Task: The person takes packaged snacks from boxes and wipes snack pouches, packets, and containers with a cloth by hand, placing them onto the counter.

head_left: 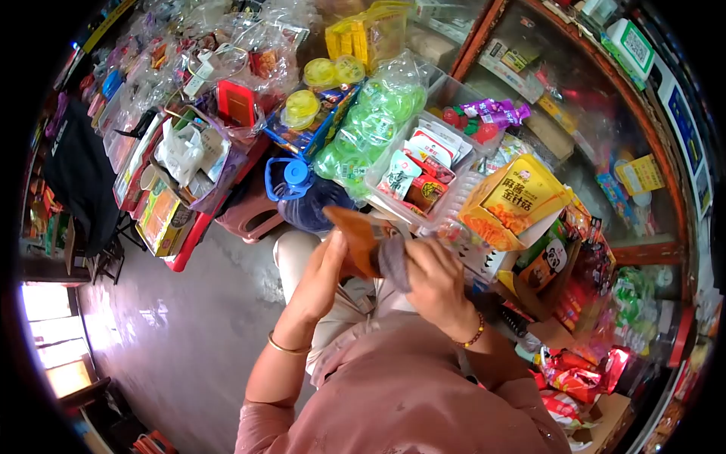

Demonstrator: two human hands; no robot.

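My left hand (321, 278), with a bangle at its wrist, grips an orange-brown box or packet (355, 236) over my lap. Its exact kind I cannot make out. In my right hand (439, 284), which has a beaded bracelet, a grey cloth (393, 263) is bunched up. The cloth presses against the right side of the orange-brown item. Just beyond my hands stands a large water bottle (316, 214) with a blue cap and handle. Right of it is a clear plastic bin (386, 193) of snack packets.
A yellow snack box (514, 200) stands beside the bin, near a panda-printed packet (541, 265). Bagged green containers (378, 113) lie further back. A glass cabinet (544, 91) borders the right, and red packets (575, 374) sit low right. Filled cartons (162, 227) line the left.
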